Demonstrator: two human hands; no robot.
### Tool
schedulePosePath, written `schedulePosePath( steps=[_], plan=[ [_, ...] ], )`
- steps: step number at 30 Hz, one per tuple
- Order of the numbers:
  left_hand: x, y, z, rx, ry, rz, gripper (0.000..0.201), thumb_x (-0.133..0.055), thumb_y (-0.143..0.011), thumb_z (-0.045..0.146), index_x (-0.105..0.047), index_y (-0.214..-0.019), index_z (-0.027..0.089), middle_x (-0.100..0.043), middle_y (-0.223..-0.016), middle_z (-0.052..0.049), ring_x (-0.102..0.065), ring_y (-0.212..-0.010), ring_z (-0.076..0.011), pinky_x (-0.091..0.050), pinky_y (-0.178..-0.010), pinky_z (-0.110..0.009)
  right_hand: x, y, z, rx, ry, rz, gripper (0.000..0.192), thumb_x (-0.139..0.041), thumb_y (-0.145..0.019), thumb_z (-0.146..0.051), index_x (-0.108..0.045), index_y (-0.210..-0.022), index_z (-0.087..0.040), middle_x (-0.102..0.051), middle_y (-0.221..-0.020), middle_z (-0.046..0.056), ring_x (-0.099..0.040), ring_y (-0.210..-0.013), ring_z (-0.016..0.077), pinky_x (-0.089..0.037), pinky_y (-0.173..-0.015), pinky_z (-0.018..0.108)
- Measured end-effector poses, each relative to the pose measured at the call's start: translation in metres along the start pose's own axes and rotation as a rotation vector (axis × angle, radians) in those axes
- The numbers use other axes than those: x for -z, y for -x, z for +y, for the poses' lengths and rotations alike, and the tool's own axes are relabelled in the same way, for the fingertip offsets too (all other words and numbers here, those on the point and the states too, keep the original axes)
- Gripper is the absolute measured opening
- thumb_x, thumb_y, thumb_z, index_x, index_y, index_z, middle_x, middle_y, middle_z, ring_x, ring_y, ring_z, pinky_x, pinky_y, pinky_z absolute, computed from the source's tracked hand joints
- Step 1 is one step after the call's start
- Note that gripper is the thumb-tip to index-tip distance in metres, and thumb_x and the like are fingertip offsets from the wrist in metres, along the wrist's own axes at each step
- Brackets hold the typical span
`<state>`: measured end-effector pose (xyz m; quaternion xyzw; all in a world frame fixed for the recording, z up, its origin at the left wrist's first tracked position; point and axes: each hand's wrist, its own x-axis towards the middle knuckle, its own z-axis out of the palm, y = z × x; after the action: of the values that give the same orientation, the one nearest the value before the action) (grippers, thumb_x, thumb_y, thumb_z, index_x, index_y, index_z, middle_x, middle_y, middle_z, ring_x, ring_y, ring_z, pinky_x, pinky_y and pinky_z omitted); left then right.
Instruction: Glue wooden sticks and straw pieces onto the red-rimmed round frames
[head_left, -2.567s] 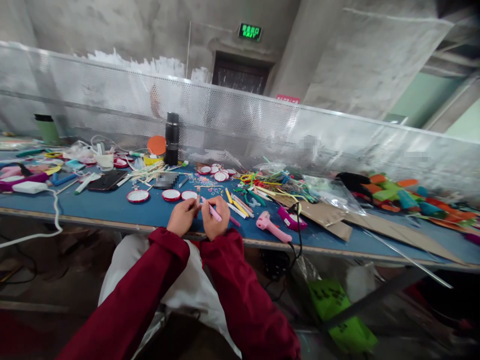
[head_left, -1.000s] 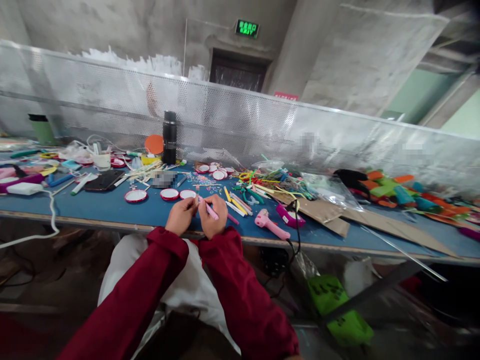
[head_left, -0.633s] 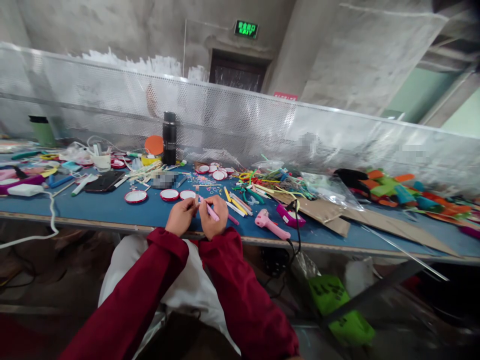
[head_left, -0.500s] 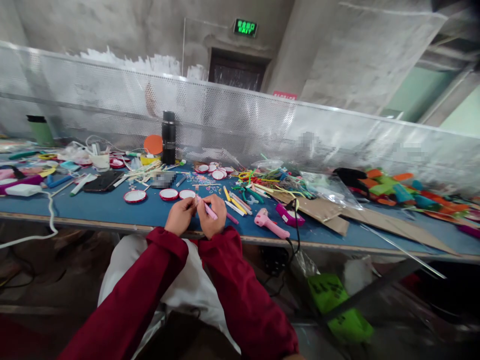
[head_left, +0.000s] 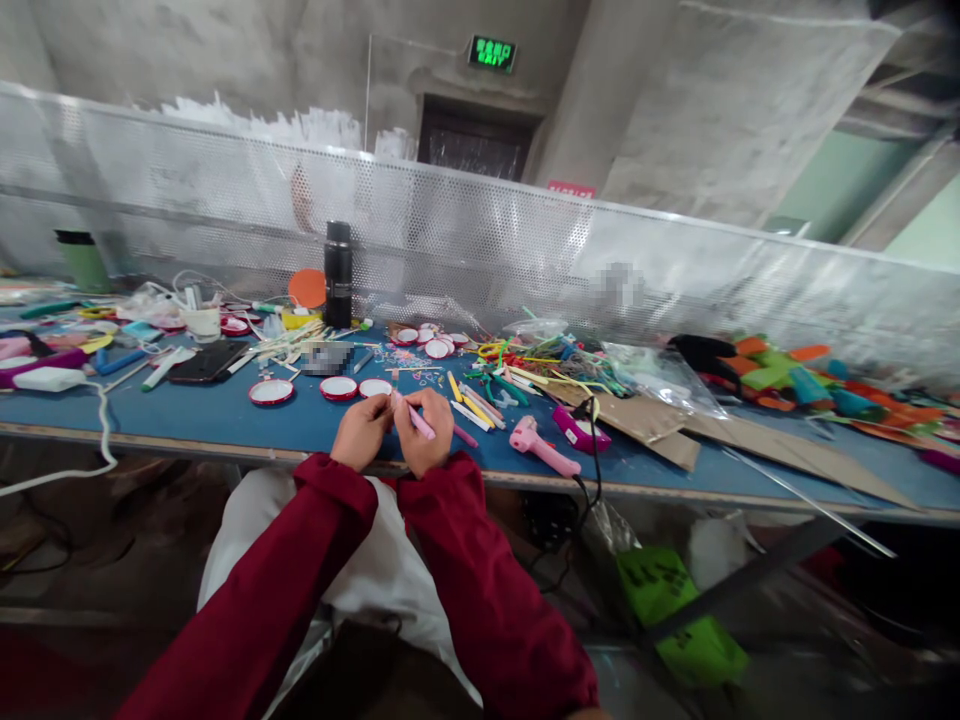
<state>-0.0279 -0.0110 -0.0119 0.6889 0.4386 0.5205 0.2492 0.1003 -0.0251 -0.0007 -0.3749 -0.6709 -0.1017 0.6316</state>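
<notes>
My left hand (head_left: 361, 431) and my right hand (head_left: 427, 430) meet at the near edge of the blue table (head_left: 225, 415), both in dark red sleeves. A thin pink stick (head_left: 420, 421) lies in my right hand's pinch, its tip pointing at the left fingers. The left fingertips close on a small piece at that tip, too small to name. Round red-rimmed lids (head_left: 340, 387) lie just beyond the hands. Loose coloured sticks (head_left: 472, 408) lie to the right of my right hand.
A pink glue gun (head_left: 541, 447) with a black cord lies right of the hands. A black flask (head_left: 337, 274), a dark phone (head_left: 209, 363), cardboard sheets (head_left: 757, 445) and a perforated metal screen (head_left: 525, 260) stand behind. A green bag (head_left: 679, 615) hangs under the table.
The hands stay together at the table edge, with only small finger movements on the pink stick. The view has shifted slightly.
</notes>
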Motion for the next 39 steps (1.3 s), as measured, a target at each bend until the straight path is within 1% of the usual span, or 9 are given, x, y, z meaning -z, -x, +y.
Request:
schedulePosePath(
  steps=[4, 9, 12, 17, 20, 29, 33, 37, 39],
  plan=[
    [0.0002, -0.0001, 0.0014, 0.011, 0.000, 0.004, 0.026, -0.052, -0.084, 0.034, -0.051, -0.063, 0.019, -0.052, -0.060, 0.003, -0.045, -0.059, -0.0127, -0.033, -0.057, -0.025, 0.0006, 0.0002, -0.0002, -0.021, 0.020, 0.019, 0.019, -0.054, -0.092, -0.028, -0.053, -0.074, -0.022, -0.059, -0.070, 0.001, -0.056, -0.071, 0.0165, -0.043, -0.070, 0.031],
    [0.0002, 0.0003, 0.0016, 0.010, 0.027, 0.009, 0.026, -0.053, -0.084, 0.035, -0.051, -0.063, 0.019, -0.052, -0.060, 0.003, -0.045, -0.060, -0.0124, -0.032, -0.057, -0.024, 0.0003, 0.0004, 0.0004, -0.004, 0.014, -0.006, 0.017, -0.056, -0.091, -0.028, -0.053, -0.075, -0.022, -0.059, -0.070, 0.001, -0.057, -0.072, 0.0169, -0.043, -0.071, 0.031],
    [-0.0002, 0.0004, -0.0002, 0.011, 0.020, 0.011, 0.025, -0.053, -0.084, 0.035, -0.052, -0.064, 0.019, -0.052, -0.060, 0.003, -0.045, -0.060, -0.0124, -0.033, -0.058, -0.024, -0.0003, 0.0003, 0.0003, -0.021, 0.014, 0.022, 0.018, -0.055, -0.091, -0.027, -0.053, -0.074, -0.022, -0.059, -0.070, 0.001, -0.056, -0.071, 0.0168, -0.043, -0.071, 0.031],
    [-0.0010, -0.0004, -0.0029, 0.008, 0.016, 0.008, 0.025, -0.052, -0.086, 0.036, -0.055, -0.068, 0.019, -0.053, -0.063, 0.003, -0.046, -0.061, -0.0127, -0.034, -0.058, -0.024, -0.0005, 0.0001, -0.0007, -0.006, -0.008, -0.010, 0.018, -0.057, -0.091, -0.029, -0.054, -0.075, -0.022, -0.060, -0.070, 0.001, -0.057, -0.071, 0.0163, -0.043, -0.071, 0.030],
    [-0.0009, -0.0006, -0.0030, 0.014, 0.009, 0.010, 0.026, -0.053, -0.086, 0.037, -0.055, -0.067, 0.018, -0.054, -0.063, 0.003, -0.046, -0.062, -0.0127, -0.034, -0.059, -0.024, 0.0005, -0.0003, -0.0013, -0.030, 0.008, 0.011, 0.019, -0.056, -0.091, -0.028, -0.054, -0.074, -0.021, -0.059, -0.070, 0.001, -0.056, -0.071, 0.0165, -0.042, -0.070, 0.031],
    [-0.0002, -0.0006, -0.0011, -0.003, -0.006, 0.008, 0.025, -0.053, -0.085, 0.033, -0.051, -0.065, 0.019, -0.052, -0.061, 0.003, -0.046, -0.061, -0.0122, -0.034, -0.058, -0.024, 0.0003, -0.0010, -0.0015, -0.027, 0.007, 0.025, 0.018, -0.056, -0.091, -0.027, -0.053, -0.074, -0.021, -0.059, -0.070, 0.001, -0.056, -0.071, 0.0162, -0.042, -0.070, 0.030],
    [0.0000, -0.0001, 0.0000, -0.003, 0.007, 0.004, 0.024, -0.052, -0.085, 0.033, -0.052, -0.066, 0.019, -0.053, -0.062, 0.003, -0.046, -0.061, -0.0123, -0.034, -0.058, -0.024, -0.0001, -0.0010, -0.0010, 0.003, 0.002, -0.006, 0.018, -0.056, -0.091, -0.028, -0.054, -0.075, -0.022, -0.060, -0.070, 0.001, -0.056, -0.071, 0.0160, -0.043, -0.070, 0.030],
    [0.0002, 0.0003, 0.0002, -0.001, 0.001, 0.007, 0.026, -0.053, -0.085, 0.035, -0.052, -0.064, 0.019, -0.053, -0.061, 0.003, -0.046, -0.061, -0.0123, -0.034, -0.058, -0.024, -0.0007, -0.0006, -0.0001, -0.017, 0.011, 0.029, 0.018, -0.055, -0.091, -0.027, -0.053, -0.074, -0.022, -0.059, -0.070, 0.001, -0.056, -0.071, 0.0165, -0.043, -0.069, 0.030],
    [0.0002, 0.0002, 0.0003, 0.003, 0.013, 0.006, 0.026, -0.053, -0.085, 0.035, -0.053, -0.065, 0.019, -0.053, -0.062, 0.003, -0.046, -0.061, -0.0123, -0.034, -0.058, -0.024, -0.0009, -0.0005, 0.0000, -0.002, -0.001, 0.017, 0.018, -0.055, -0.092, -0.028, -0.053, -0.075, -0.022, -0.060, -0.071, 0.001, -0.057, -0.072, 0.0164, -0.043, -0.070, 0.030]
  ],
)
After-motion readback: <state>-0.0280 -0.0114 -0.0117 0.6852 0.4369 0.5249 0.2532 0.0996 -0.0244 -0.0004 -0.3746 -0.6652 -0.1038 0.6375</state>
